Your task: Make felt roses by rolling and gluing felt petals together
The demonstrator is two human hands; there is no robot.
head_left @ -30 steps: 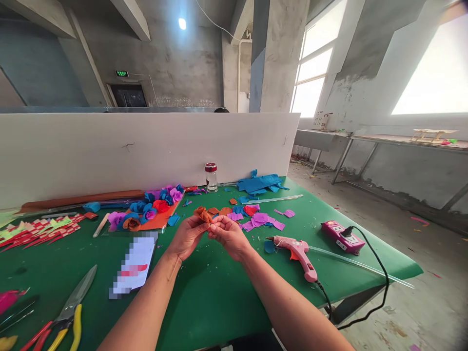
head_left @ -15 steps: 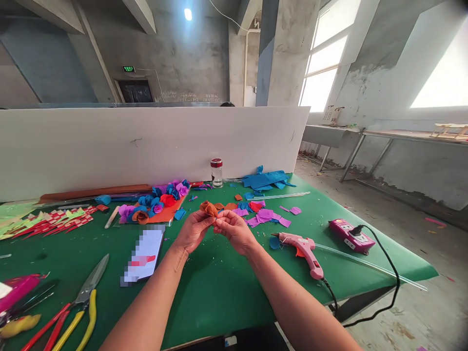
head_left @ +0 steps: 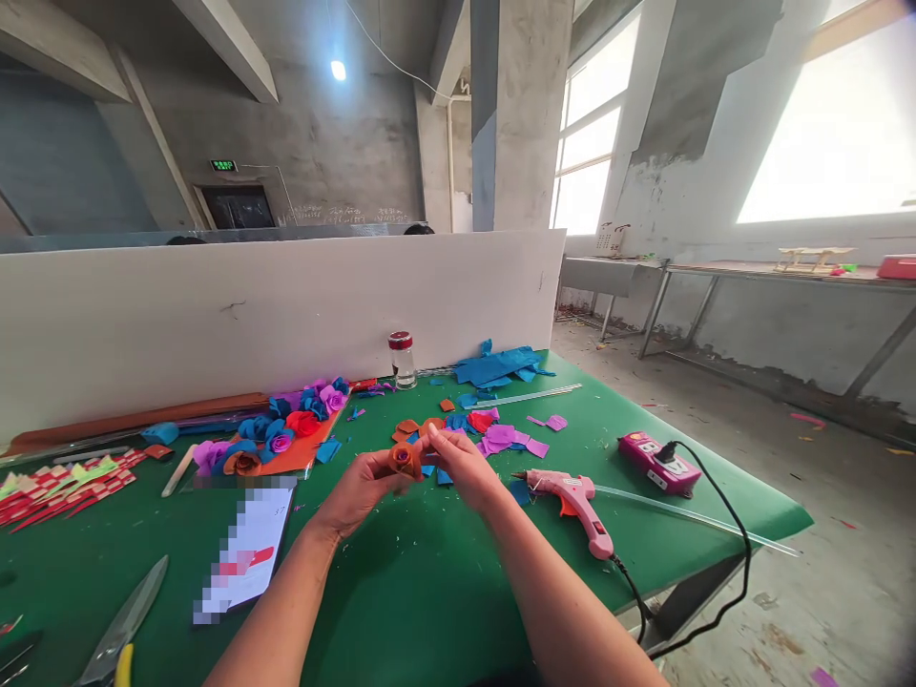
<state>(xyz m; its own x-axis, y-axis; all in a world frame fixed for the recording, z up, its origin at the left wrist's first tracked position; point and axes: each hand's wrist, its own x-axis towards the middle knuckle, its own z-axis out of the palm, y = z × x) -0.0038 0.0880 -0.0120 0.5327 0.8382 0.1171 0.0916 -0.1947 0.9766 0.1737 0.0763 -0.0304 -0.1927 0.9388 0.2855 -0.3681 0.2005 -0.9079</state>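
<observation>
My left hand (head_left: 359,491) pinches a small orange-brown crepe paper rose (head_left: 405,461) from below, with its rolled centre tilted up toward me. My right hand (head_left: 464,466) is just to the right of the rose, its thumb and fingers drawn together. Whether a small piece sits between those fingertips I cannot make out. Cut orange petals (head_left: 406,429) lie on the table right behind the hands. Beside them are blue, red and purple petals (head_left: 499,437). A pink glue gun (head_left: 576,501) lies to the right of my right hand.
The green table (head_left: 401,611) holds a phone (head_left: 250,549), shears (head_left: 129,620), finished paper flowers (head_left: 279,429), a red-lidded glass jar (head_left: 402,363) and blue paper (head_left: 501,366). A power strip (head_left: 658,462) with a black cord lies right. A white board (head_left: 286,315) stands along the back.
The hands have come slightly apart. The rose has turned to show its centre and stays in my left hand, while my right fingers have left it. The view has swung to the right.
</observation>
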